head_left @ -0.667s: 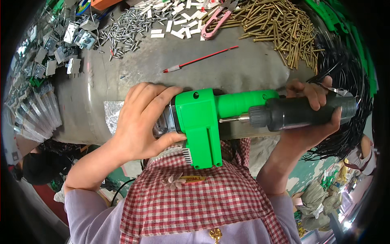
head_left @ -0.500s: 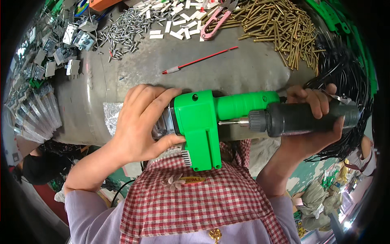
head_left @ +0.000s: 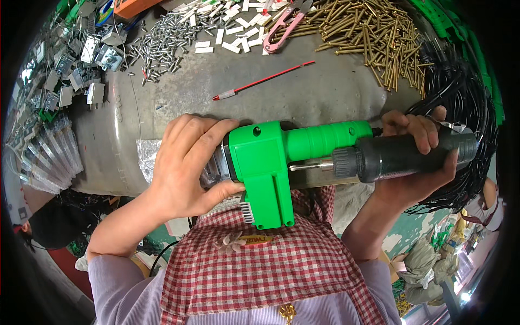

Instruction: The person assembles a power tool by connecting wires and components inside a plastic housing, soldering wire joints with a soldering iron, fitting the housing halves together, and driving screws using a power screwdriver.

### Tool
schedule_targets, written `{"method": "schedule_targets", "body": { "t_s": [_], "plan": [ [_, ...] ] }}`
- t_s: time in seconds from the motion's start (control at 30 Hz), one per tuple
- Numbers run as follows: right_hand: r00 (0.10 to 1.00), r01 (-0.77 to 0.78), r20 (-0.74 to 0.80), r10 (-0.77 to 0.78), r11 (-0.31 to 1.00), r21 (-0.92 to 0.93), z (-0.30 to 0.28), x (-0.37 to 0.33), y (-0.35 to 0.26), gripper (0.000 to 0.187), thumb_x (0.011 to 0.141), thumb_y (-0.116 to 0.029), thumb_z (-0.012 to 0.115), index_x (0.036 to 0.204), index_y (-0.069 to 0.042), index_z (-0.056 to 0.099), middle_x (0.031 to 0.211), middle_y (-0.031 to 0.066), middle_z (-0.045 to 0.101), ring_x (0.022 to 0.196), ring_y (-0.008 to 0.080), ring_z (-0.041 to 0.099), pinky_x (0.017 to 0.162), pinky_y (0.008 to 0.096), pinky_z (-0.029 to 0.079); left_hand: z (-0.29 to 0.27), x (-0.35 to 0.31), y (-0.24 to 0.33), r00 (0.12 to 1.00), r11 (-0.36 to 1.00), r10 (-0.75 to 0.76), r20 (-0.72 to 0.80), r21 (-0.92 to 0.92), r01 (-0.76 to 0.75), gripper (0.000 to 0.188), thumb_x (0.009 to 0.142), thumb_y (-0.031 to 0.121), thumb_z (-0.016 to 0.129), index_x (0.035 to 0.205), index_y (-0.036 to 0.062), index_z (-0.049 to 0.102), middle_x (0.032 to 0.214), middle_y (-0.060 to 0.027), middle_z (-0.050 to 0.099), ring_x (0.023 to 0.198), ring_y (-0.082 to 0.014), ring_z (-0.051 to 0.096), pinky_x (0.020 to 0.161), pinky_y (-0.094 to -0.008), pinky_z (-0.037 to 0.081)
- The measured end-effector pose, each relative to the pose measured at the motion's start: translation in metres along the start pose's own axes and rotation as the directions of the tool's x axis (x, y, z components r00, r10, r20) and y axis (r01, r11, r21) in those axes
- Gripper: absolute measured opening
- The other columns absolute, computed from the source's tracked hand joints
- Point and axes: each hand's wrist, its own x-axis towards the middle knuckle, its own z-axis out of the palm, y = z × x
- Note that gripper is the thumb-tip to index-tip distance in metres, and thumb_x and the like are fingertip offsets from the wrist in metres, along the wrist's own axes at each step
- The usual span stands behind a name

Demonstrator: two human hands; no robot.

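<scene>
My left hand [head_left: 187,165] wraps around the front end of a bright green plastic tool housing [head_left: 281,157], which lies sideways over the near edge of the grey table [head_left: 325,89]. A metal part shows at the housing's left end under my fingers. My right hand [head_left: 420,154] grips a dark electric screwdriver [head_left: 403,156]. Its bit points left and touches the green housing just below the ribbed green handle.
On the table lie a thin red stick [head_left: 262,81], a pile of brass screws [head_left: 368,35], silver screws [head_left: 162,46], white strips [head_left: 227,40], pink snips [head_left: 287,30] and metal brackets [head_left: 70,81]. Black cables [head_left: 466,86] coil at the right. My checked apron [head_left: 271,265] fills the bottom.
The housing and both hands have shifted slightly right and down in view. The screwdriver stays against the housing.
</scene>
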Motion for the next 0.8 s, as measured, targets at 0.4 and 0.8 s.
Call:
{"method": "schedule_targets", "body": {
  "t_s": [0.4,0.8],
  "plan": [
    [1.000,0.024,0.012,-0.025,0.998,0.065,-0.004,0.001,0.013,0.049,0.081,-0.033,0.060,0.118,-0.003,0.047,0.077,-0.0026,0.046,0.068,0.0081,0.047,0.098,0.0375,0.030,0.000,-0.001,0.002,0.999,0.999,-0.023,-0.032,-0.038,0.022,0.072,0.066,0.045,0.073,0.117,-0.0014,0.054,0.099,-0.0148,0.055,0.088,-0.0330,0.052,0.083,-0.0429,0.040],
    [0.989,0.149,0.002,-0.149,0.989,0.023,-0.006,-0.002,0.018,0.039,0.073,-0.022,0.066,0.102,-0.005,0.047,0.070,-0.0054,0.048,0.063,0.0058,0.051,0.105,0.0355,0.022,0.002,-0.004,0.000,0.998,0.995,-0.033,-0.052,-0.091,0.028,0.074,0.063,0.043,0.076,0.117,-0.0021,0.054,0.101,-0.0158,0.054,0.091,-0.0332,0.053,0.083,-0.0432,0.041]
  ]
}}
